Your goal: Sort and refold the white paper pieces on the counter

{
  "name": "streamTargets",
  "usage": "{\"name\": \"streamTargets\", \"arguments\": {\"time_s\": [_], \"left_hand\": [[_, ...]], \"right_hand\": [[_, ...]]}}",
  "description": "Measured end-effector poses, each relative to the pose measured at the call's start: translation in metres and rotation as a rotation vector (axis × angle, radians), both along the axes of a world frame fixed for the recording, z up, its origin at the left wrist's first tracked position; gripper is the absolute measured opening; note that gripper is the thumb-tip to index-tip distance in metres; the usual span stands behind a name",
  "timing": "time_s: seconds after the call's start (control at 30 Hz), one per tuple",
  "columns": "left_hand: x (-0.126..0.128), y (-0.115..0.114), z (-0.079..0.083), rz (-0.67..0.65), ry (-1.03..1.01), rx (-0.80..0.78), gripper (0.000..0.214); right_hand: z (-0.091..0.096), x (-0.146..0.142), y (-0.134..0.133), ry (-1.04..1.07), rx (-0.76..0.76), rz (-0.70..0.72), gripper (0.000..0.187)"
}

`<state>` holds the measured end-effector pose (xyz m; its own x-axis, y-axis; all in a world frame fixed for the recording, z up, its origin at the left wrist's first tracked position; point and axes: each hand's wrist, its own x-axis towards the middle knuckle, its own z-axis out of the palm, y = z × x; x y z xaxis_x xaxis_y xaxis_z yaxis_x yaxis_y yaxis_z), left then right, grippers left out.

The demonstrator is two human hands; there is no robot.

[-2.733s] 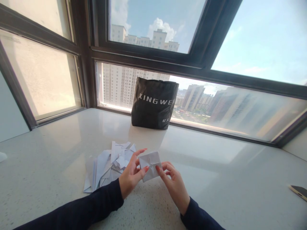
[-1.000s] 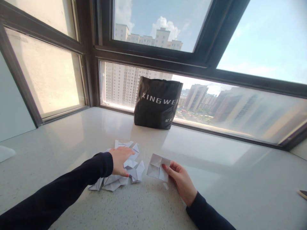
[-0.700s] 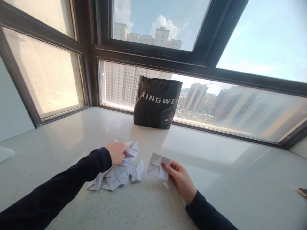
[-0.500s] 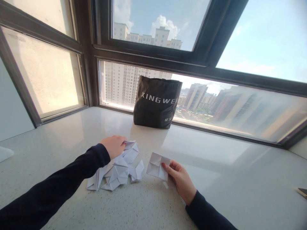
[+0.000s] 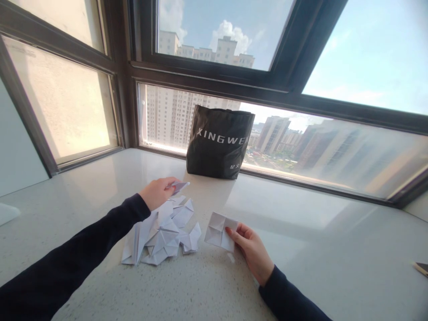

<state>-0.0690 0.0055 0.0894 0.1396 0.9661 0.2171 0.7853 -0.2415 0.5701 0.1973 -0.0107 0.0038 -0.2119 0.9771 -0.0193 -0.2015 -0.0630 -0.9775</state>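
Observation:
My left hand [image 5: 156, 192] is closed on a small folded white paper piece [image 5: 179, 185], lifted just above a pile of folded white papers [image 5: 165, 234] on the pale stone counter [image 5: 301, 249]. My right hand [image 5: 252, 252] pinches the right edge of a creased, folded white paper square [image 5: 219, 230] that rests on the counter to the right of the pile. Both arms wear dark sleeves.
A black bag with white lettering [image 5: 218, 142] stands at the back by the window frame [image 5: 234, 91]. A phone's corner [image 5: 421, 268] shows at the far right edge. A tiny paper scrap [image 5: 230, 257] lies near my right thumb.
My left hand let go of the square, reached into the pile, closed on one small piece and raised it up and back. My right hand kept the folded square on the counter.

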Motion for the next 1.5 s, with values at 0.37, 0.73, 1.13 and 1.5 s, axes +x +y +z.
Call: {"name": "streamTargets", "arguments": {"time_s": [0.37,0.73,1.13,1.5], "left_hand": [[0.014,-0.007,-0.031,0.046,0.448,-0.055,0.045],[0.005,0.004,-0.028,0.051,0.53,-0.081,0.029],[0.01,-0.024,-0.019,-0.153,0.637,-0.12,0.025],[0.016,-0.014,0.005,-0.141,-0.189,-0.041,0.03]], "right_hand": [[0.001,0.0,-0.001,-0.033,0.008,-0.009,0.028],[0.0,0.0,0.0,-0.036,0.006,0.007,0.03],[0.001,0.0,-0.001,-0.045,0.019,-0.009,0.029],[0.0,0.002,0.001,-0.004,0.023,-0.008,0.027]]}}
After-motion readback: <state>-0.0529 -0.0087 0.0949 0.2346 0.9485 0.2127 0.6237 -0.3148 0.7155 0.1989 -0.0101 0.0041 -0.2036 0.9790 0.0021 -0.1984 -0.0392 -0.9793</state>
